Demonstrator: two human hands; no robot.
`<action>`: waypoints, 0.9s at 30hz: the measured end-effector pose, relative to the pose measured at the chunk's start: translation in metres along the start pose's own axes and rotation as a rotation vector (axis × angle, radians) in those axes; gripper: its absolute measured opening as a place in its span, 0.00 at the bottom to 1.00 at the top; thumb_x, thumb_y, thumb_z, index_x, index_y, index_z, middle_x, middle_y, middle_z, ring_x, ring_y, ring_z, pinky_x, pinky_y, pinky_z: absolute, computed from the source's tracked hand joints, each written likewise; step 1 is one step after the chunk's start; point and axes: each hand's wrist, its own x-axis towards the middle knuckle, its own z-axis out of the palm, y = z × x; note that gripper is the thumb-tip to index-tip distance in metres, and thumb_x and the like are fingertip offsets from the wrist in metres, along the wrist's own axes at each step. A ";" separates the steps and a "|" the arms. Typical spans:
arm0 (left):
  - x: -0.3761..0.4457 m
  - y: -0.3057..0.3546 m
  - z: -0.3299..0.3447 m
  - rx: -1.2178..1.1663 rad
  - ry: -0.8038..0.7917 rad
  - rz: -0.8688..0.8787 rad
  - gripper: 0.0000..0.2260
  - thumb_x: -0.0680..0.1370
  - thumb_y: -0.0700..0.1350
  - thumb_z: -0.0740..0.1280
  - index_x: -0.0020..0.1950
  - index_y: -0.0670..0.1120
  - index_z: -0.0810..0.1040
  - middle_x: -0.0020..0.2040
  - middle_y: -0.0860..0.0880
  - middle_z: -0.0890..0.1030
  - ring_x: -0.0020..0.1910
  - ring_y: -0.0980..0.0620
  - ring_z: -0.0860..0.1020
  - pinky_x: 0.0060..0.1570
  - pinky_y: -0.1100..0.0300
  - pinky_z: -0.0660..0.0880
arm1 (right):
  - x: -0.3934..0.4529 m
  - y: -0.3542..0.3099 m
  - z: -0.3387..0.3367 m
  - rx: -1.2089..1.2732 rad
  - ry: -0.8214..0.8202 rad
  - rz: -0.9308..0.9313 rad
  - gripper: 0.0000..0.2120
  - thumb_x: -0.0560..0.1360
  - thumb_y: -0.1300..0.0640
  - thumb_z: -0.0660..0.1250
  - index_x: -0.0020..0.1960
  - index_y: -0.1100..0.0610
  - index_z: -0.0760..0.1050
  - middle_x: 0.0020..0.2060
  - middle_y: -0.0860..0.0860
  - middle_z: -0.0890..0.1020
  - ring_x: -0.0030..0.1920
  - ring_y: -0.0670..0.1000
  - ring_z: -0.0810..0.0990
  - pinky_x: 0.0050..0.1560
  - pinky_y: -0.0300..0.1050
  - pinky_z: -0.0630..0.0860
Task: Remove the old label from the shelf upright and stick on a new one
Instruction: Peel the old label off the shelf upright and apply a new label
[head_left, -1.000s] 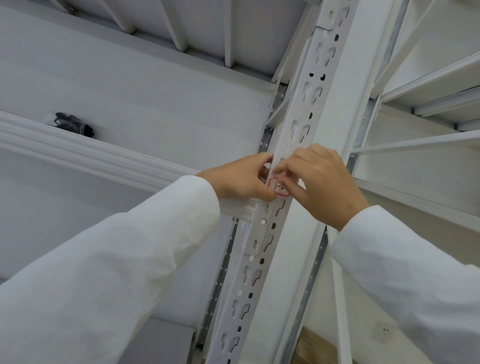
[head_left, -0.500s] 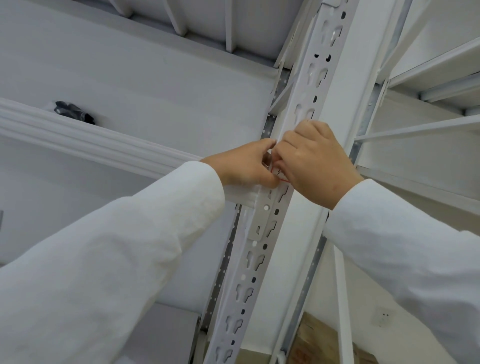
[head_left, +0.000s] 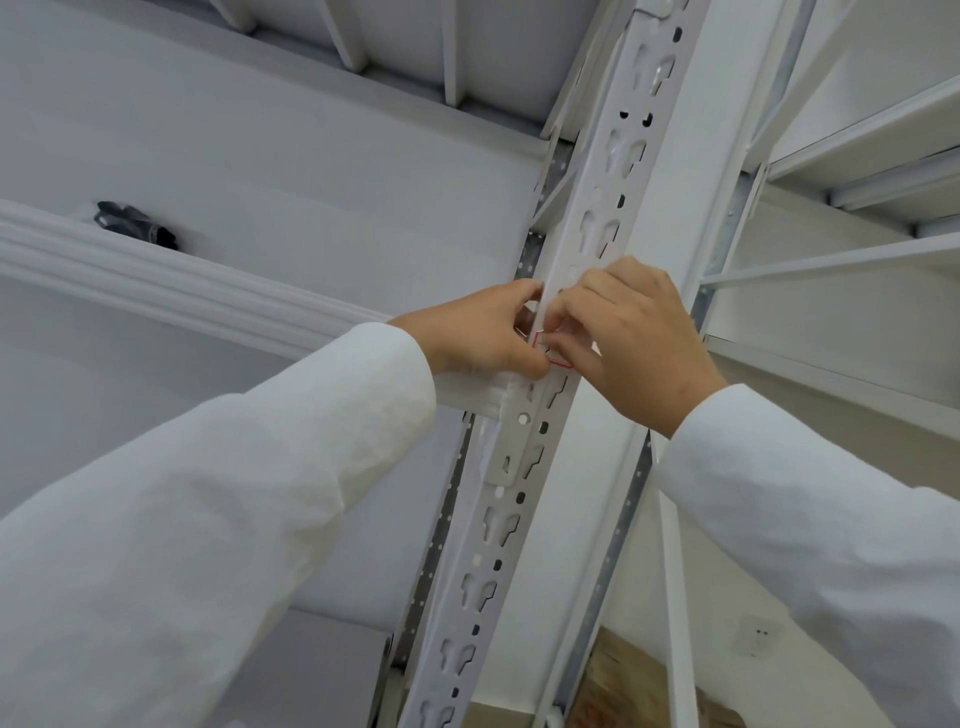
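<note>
Both hands are bunched up right on the front of the shelf upright (head_left: 524, 499). The left hand (head_left: 483, 332) has its thumb and fingers curled in tight, pinching at the left edge of the label (head_left: 545, 349), and the right hand (head_left: 639, 343) is curled the same way with its fingertips (head_left: 563, 344) pressed onto it from the other side. Honestly you only see a sliver of the label, a white bit with a red border peeking out between the fingers, so I can't tell how much of it sits flat on the metal.

Both arms are in white sleeves (head_left: 234, 519). The upright is white with rows of keyhole slots, running up at a tilt. A white shelf beam (head_left: 182, 291) meets it just by the left hand, and there's something small and black (head_left: 136, 224) sitting on the shelf further left.
</note>
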 end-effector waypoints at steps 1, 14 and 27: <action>0.000 0.000 0.000 0.004 0.000 -0.001 0.17 0.71 0.35 0.67 0.55 0.49 0.70 0.40 0.54 0.75 0.30 0.64 0.73 0.34 0.72 0.69 | 0.001 -0.002 0.000 0.004 -0.002 0.005 0.07 0.72 0.52 0.62 0.41 0.53 0.77 0.35 0.49 0.77 0.42 0.55 0.74 0.50 0.45 0.63; -0.002 0.002 0.002 0.017 -0.002 0.014 0.12 0.64 0.40 0.68 0.42 0.50 0.67 0.38 0.51 0.71 0.36 0.52 0.69 0.40 0.60 0.68 | 0.009 -0.009 0.005 -0.395 0.014 -0.126 0.03 0.69 0.62 0.66 0.37 0.59 0.74 0.31 0.53 0.75 0.37 0.57 0.74 0.49 0.49 0.63; -0.005 0.007 0.001 -0.028 0.014 0.004 0.21 0.71 0.34 0.67 0.60 0.52 0.67 0.44 0.52 0.77 0.35 0.59 0.75 0.35 0.74 0.71 | -0.008 -0.011 -0.001 -0.127 0.038 0.038 0.08 0.74 0.53 0.60 0.43 0.56 0.75 0.36 0.52 0.76 0.40 0.57 0.74 0.47 0.47 0.63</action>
